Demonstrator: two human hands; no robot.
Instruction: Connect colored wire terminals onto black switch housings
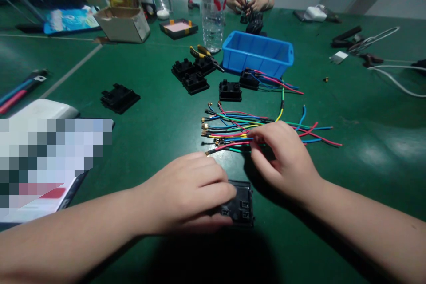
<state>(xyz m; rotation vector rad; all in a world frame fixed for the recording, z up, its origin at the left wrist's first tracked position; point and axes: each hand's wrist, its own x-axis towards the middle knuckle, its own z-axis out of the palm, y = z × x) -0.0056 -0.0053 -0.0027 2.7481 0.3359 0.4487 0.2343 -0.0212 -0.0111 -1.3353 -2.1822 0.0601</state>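
Note:
My left hand (199, 195) is closed around the left part of a black plastic socket piece (244, 204) lying on the green table. Beyond it, my right hand (279, 155) pinches at a spread bundle of coloured wires (229, 126) with metal terminals at their left ends. Its thumb and forefinger meet over the wires; which wire they grip is hidden. Another black piece with wires attached (249, 79) sits behind the bundle, next to a similar bare piece (230, 90).
A blue bin (258, 53), a water bottle (213, 17) and yellow-handled pliers (201, 52) stand or lie farther back. At left are a single black piece (120, 97) and a tablet (76, 186). A person's hands (249, 3) work across the table (366, 230).

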